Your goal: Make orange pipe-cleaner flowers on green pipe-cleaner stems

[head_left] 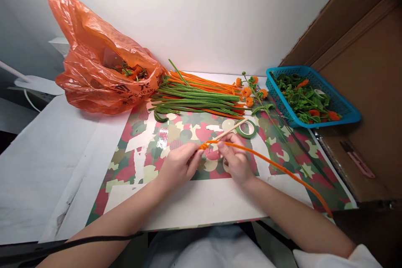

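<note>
At the far left an orange plastic bag (94, 75) slumps on the white surface (37, 163), its mouth turned toward the middle and showing a few orange and green pieces inside. Just right of it lies a bundle of green and orange pipe cleaners (201, 94), fanned out along the back edge of a camouflage-patterned mat (141, 150). Over the mat, the left hand (180, 164) comes in from the lower left with the forearm angled up and inward, its fingers curled and its thumb and fingertips pinched on the coiled end of an orange pipe cleaner (266, 160) (the coil sits wrapped around the near end of a thin wooden stick (229, 130)). The right hand (235, 159) faces it, close alongside, knuckles up, fingers closed on the same pipe cleaner next to the coil; the loose length trails off rightward past the wrist to the surface's front edge. Beyond the fingers lies a roll of green tape (248, 129), near a finished stem with small orange flowers (251, 90). At the far right stands a blue basket (345, 106) of green and orange pieces.
</note>
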Available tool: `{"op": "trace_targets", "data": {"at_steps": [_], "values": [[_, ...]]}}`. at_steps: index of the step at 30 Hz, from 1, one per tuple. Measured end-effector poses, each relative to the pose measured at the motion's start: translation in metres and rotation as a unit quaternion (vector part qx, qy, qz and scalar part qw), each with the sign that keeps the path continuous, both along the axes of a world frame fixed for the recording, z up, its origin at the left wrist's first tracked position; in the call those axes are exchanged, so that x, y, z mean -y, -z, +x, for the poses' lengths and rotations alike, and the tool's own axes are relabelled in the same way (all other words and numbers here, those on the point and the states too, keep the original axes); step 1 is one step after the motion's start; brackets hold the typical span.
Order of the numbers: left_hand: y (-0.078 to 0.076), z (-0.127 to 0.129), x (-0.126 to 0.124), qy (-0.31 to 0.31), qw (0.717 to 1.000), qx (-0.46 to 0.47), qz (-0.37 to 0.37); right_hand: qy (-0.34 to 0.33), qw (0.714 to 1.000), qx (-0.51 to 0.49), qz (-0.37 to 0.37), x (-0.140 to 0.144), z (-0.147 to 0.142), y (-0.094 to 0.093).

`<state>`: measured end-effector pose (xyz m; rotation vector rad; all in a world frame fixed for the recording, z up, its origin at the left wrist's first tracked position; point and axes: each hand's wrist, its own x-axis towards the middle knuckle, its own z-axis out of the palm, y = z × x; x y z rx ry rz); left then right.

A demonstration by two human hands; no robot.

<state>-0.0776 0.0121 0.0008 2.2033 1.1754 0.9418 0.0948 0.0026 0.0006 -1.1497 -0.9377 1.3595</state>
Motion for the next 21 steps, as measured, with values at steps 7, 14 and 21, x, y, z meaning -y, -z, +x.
{"op": "trace_targets", "data": {"at_steps": [7, 14, 21], "values": [[0.004, -0.001, -0.002, -0.023, 0.997, -0.063, 0.043, -0.041, 0.996, 0.072, 0.026, -0.001, 0.008, -0.010], [-0.006, -0.001, -0.003, -0.041, 0.987, 0.072, -0.136, -0.104, 0.958, 0.210, 0.163, 0.005, 0.006, -0.007], [-0.013, -0.003, -0.003, 0.109, 0.802, 0.360, -0.465, -0.189, 0.970, 0.118, 0.101, -0.002, 0.011, 0.001]]}}
